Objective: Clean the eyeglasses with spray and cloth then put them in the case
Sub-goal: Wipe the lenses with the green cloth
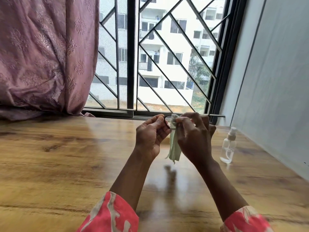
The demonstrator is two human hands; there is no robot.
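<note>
Both hands are raised above the wooden table [66, 156] near the window. My left hand [150, 136] pinches the dark-framed eyeglasses [166, 122] by one side of the frame. My right hand [194, 136] pinches a pale green cloth [173, 148] against a lens, and the cloth's loose end hangs down between the two hands. Most of the eyeglasses are hidden behind the cloth and fingers. A clear spray bottle [229, 146] with a white cap stands upright on the table to the right of my right hand. No case is in view.
A pink patterned curtain [43, 56] hangs at the left, reaching the table's far edge. A barred window [150, 64] runs along the back. A grey wall [275, 81] borders the table on the right, close behind the bottle.
</note>
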